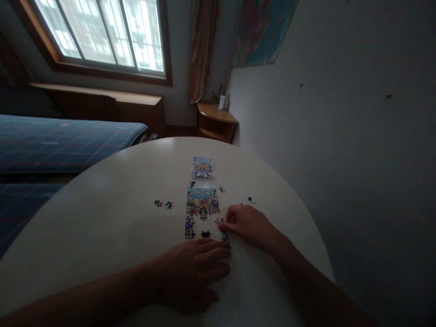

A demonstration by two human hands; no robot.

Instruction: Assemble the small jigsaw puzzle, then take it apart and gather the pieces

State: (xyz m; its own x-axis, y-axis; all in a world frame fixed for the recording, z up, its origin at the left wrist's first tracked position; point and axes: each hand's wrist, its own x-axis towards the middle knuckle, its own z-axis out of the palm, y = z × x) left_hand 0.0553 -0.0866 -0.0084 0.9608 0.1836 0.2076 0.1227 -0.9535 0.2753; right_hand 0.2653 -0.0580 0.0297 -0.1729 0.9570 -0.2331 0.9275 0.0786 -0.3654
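Note:
A partly joined jigsaw puzzle [203, 200] lies on the white round table [136, 240], its upper rows filled and a strip running down its left side. My left hand [194, 272] rests flat below it, fingers stretched toward the lower right corner pieces [225, 238]. On the right side, my right hand [247, 225] pinches a puzzle piece [220, 221] between thumb and forefinger, close to the puzzle's right edge. A dark loose piece [205, 234] sits inside the gap, just above my left fingers. Behind the puzzle lies a small picture sheet [202, 167] with similar artwork.
Loose pieces [163, 204] lie left of the puzzle, and another piece [251, 200] lies to the right. Beyond the table are a bed with a plaid mattress [68, 136], a corner shelf [218, 113] and a window [105, 36]. A wall [340, 136] runs along the right.

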